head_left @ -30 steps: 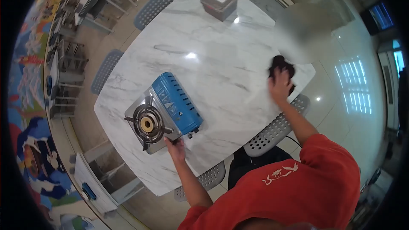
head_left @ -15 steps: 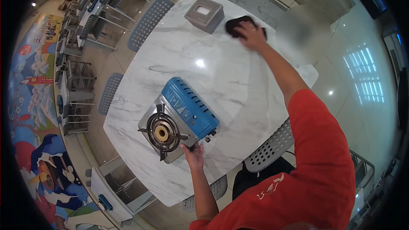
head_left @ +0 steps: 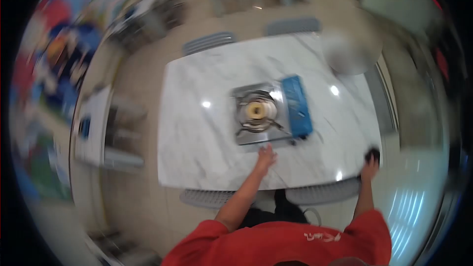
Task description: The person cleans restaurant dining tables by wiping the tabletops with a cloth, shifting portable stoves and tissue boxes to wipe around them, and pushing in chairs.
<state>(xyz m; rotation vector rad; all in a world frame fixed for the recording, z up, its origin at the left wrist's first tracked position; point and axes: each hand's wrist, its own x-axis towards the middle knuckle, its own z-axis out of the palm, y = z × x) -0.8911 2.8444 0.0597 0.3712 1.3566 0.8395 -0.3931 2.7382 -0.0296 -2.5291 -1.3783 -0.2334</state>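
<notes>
A portable gas stove [head_left: 261,111] with a blue side cover and a round burner stands on the white marble-patterned table [head_left: 197,138]. My left hand [head_left: 266,158] is at the stove's front edge, its fingers apart and nothing held in them. Out at the table's right front corner, my right hand [head_left: 369,169] grips a dark cloth [head_left: 373,155], bunched under the fingers. Motion blurs the whole view somewhat.
Grey perforated chairs line the near side, one chair [head_left: 322,192] right by me, and a far chair [head_left: 209,43] stands opposite. A blurred patch covers the table's far right corner. Another table [head_left: 93,128] stands to the left.
My right hand has brought the cloth along the table toward me to the near right corner. The view has turned; the grey tissue box no longer shows. My left hand stays by the stove.
</notes>
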